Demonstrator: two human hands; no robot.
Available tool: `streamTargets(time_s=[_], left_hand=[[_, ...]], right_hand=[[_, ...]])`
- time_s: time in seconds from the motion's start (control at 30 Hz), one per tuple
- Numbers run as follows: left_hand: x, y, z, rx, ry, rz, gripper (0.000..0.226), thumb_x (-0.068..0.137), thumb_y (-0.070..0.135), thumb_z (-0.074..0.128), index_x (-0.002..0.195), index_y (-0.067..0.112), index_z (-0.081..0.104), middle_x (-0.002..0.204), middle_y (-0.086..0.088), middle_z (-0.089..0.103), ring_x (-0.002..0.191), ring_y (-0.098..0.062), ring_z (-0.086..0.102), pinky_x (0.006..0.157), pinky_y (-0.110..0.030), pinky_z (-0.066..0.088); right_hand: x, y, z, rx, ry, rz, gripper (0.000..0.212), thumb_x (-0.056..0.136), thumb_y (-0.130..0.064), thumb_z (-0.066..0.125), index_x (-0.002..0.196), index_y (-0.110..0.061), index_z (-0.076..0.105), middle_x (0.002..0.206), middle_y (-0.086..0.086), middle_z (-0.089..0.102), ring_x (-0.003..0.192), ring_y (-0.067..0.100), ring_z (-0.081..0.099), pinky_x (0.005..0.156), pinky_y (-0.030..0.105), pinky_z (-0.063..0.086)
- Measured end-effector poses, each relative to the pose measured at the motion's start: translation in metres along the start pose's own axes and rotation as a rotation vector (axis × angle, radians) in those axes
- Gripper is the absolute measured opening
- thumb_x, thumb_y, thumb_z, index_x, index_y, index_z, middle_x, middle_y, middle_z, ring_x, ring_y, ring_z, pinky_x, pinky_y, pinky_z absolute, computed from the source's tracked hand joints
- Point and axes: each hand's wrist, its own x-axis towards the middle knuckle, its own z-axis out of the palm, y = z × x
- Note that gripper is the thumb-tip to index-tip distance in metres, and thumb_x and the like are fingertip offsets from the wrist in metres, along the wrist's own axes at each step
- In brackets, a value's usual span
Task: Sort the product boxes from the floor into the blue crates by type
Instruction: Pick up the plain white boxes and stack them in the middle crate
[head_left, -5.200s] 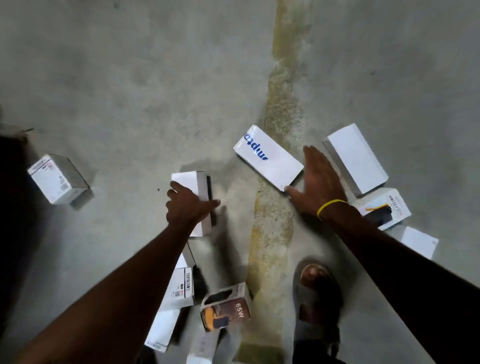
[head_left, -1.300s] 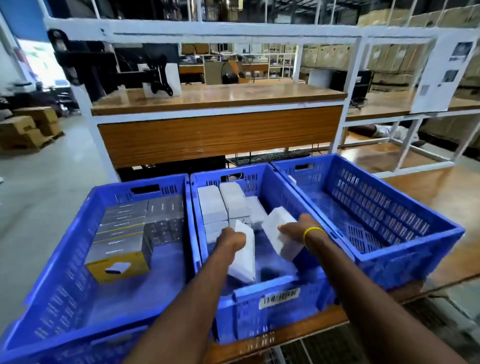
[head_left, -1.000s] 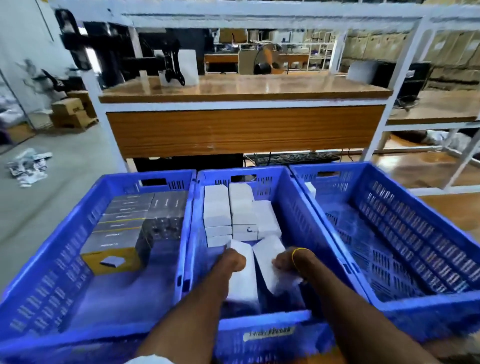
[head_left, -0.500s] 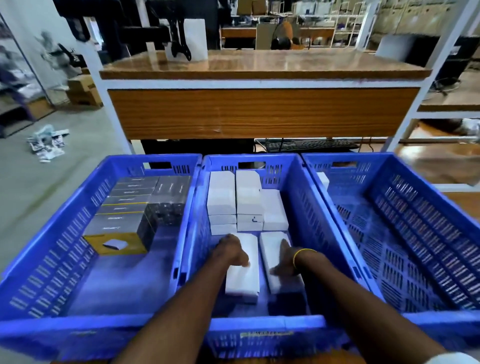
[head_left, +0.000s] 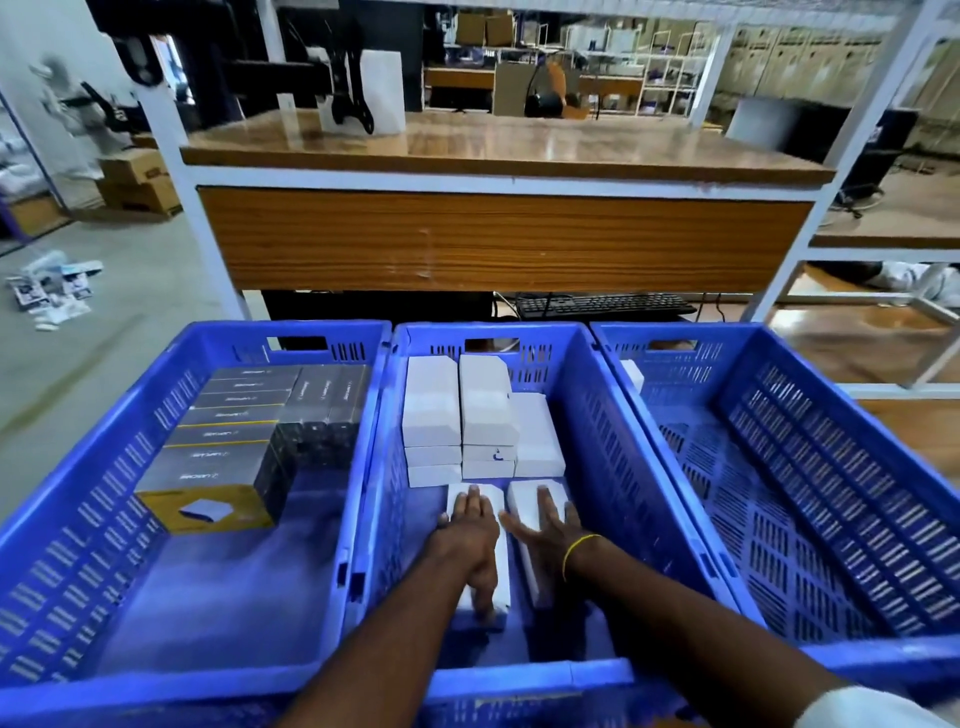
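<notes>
Boxes (head_left: 501, 582) under straight fingers (head_left: 470, 501): L hand (head_left: 470, 527) & R hand (head_left: 548, 525) press them flat, prob. to fit by stack (head_left: 488, 405) past fingertips.

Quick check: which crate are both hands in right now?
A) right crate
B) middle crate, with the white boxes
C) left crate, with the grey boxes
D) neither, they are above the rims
B: the left hand and right hand lie flat on white boxes inside the middle crate.
</notes>
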Motion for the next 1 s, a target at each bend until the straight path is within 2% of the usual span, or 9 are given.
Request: streamTargets(time_s=[0.13, 0.27, 0.37, 0.4, 0.47, 0.57, 0.73, 0.87, 1.0], left_hand=[[-0.002, -0.001, -0.002, -0.022, 0.013, 0.008, 0.145, 0.064, 0.028, 0.093, 0.151, -0.004, -0.019, 0.160, -0.018, -0.027, 0.151, -0.032, -0.017, 0.124, -0.049, 0.009], [-0.010, 0.003, -0.010, -0.027, 0.070, 0.038, 0.145, 0.064, 0.039, 0.092, 0.153, -0.004, -0.014, 0.162, -0.018, -0.021, 0.151, -0.034, -0.016, 0.124, -0.047, 0.002], [-0.019, 0.007, -0.029, -0.236, 0.109, 0.122, 0.123, 0.063, 0.037, 0.092, 0.155, 0.006, 0.018, 0.164, -0.013, 0.017, 0.148, -0.028, 0.026, 0.118, -0.040, 0.032], [-0.022, 0.008, -0.036, -0.317, 0.109, 0.143, 0.110, 0.062, 0.037, 0.093, 0.150, 0.010, 0.032, 0.156, -0.010, 0.037, 0.137, -0.026, 0.044, 0.109, -0.039, 0.043], [-0.025, 0.010, -0.048, -0.430, 0.115, 0.175, 0.095, 0.059, 0.035, 0.093, 0.139, 0.014, 0.046, 0.140, -0.005, 0.056, 0.121, -0.024, 0.058, 0.099, -0.040, 0.052], [-0.026, 0.017, -0.061, -0.461, 0.258, 0.123, 0.087, 0.053, 0.038, 0.094, 0.128, 0.019, 0.055, 0.128, -0.001, 0.061, 0.113, -0.024, 0.061, 0.091, -0.039, 0.055], [-0.016, 0.032, -0.073, -0.407, 0.545, -0.047, 0.048, 0.068, 0.036, 0.081, 0.108, 0.019, 0.061, 0.113, -0.007, 0.067, 0.106, -0.032, 0.064, 0.080, -0.037, 0.054], [0.008, 0.035, -0.061, -0.532, 0.515, -0.145, 0.034, 0.076, 0.039, 0.069, 0.101, 0.016, 0.064, 0.108, -0.010, 0.070, 0.105, -0.033, 0.066, 0.078, -0.038, 0.055], [0.029, 0.035, -0.044, -0.664, 0.403, -0.156, 0.023, 0.058, 0.029, 0.068, 0.075, 0.019, 0.057, 0.087, -0.009, 0.066, 0.092, -0.031, 0.068, 0.063, -0.034, 0.051]], right_hand=[[-0.011, -0.001, -0.018, -0.080, 0.039, -0.030, 0.056, 0.103, -0.021, 0.039, 0.153, -0.037, 0.020, 0.162, 0.017, -0.015, 0.147, 0.049, -0.002, 0.119, 0.057, 0.014], [-0.021, 0.002, -0.027, 0.025, 0.077, -0.008, 0.064, 0.090, -0.026, 0.061, 0.147, -0.038, 0.033, 0.159, 0.016, 0.005, 0.139, 0.054, 0.020, 0.115, 0.052, 0.028], [-0.035, 0.004, -0.039, 0.043, 0.127, 0.015, 0.088, 0.072, -0.023, 0.079, 0.147, -0.040, 0.034, 0.154, 0.015, 0.018, 0.133, 0.052, 0.033, 0.112, 0.044, 0.035], [-0.039, 0.006, -0.044, 0.039, 0.150, 0.016, 0.097, 0.066, -0.023, 0.084, 0.147, -0.039, 0.034, 0.152, 0.014, 0.020, 0.132, 0.051, 0.035, 0.110, 0.044, 0.038], [-0.048, 0.010, -0.053, 0.019, 0.237, 0.006, 0.102, 0.063, -0.027, 0.086, 0.147, -0.041, 0.031, 0.155, 0.015, 0.014, 0.133, 0.052, 0.030, 0.106, 0.050, 0.042], [-0.052, 0.011, -0.069, 0.015, 0.311, 0.003, 0.102, 0.067, -0.035, 0.084, 0.150, -0.041, 0.024, 0.160, 0.011, -0.003, 0.140, 0.053, 0.012, 0.104, 0.058, 0.040], [-0.015, 0.011, -0.096, -0.019, 0.349, 0.003, 0.108, 0.066, -0.033, 0.085, 0.151, -0.038, 0.019, 0.160, 0.012, 0.000, 0.140, 0.054, 0.013, 0.103, 0.061, 0.040], [0.015, 0.012, -0.105, -0.026, 0.324, -0.013, 0.100, 0.067, -0.028, 0.084, 0.147, -0.036, 0.025, 0.153, 0.011, 0.016, 0.137, 0.051, 0.022, 0.096, 0.063, 0.043], [0.035, 0.018, -0.100, 0.016, 0.314, -0.060, 0.086, 0.073, -0.030, 0.076, 0.145, -0.030, 0.028, 0.139, 0.008, 0.032, 0.132, 0.046, 0.031, 0.096, 0.063, 0.045]])
